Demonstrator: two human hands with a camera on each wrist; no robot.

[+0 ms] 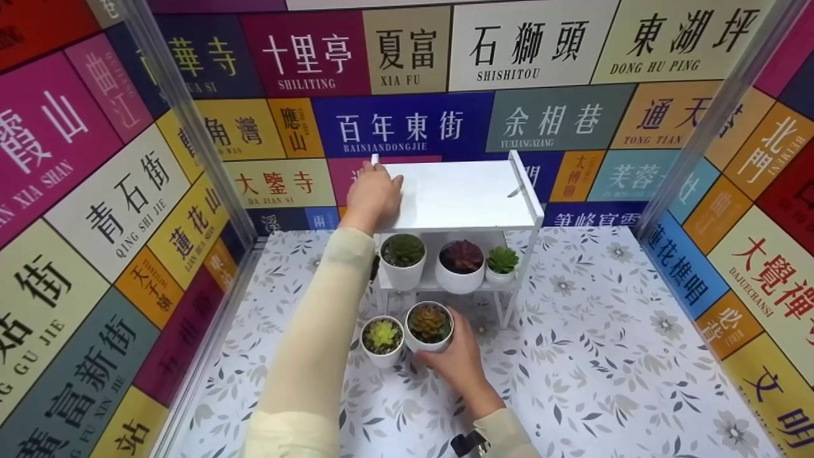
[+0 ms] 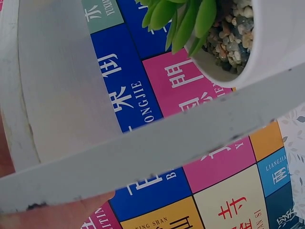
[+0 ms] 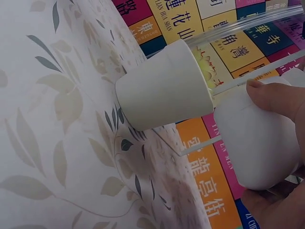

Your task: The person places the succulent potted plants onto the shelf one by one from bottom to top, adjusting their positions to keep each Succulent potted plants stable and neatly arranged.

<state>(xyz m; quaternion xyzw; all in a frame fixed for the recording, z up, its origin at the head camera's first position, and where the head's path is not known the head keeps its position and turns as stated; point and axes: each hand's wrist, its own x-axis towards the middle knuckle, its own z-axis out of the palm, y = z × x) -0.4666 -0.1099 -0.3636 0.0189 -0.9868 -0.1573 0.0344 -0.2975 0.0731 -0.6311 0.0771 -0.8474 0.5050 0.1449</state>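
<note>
At the back, a small white two-tier shelf stands on the table. My left hand grips the left end of its top board; in the left wrist view skin shows behind the shelf's white frame bar. My right hand holds a white pot with a brownish-orange succulent, thumb and fingers on opposite sides. The right wrist view shows this held pot raised off the tabletop. Left of it, a white pot with a yellow-green succulent stands on the table.
On the lower tier sit a dark green potted succulent, a purple-red one and a smaller bright green one. A leaf-patterned cloth covers the table. Panels with printed signs enclose the back and sides.
</note>
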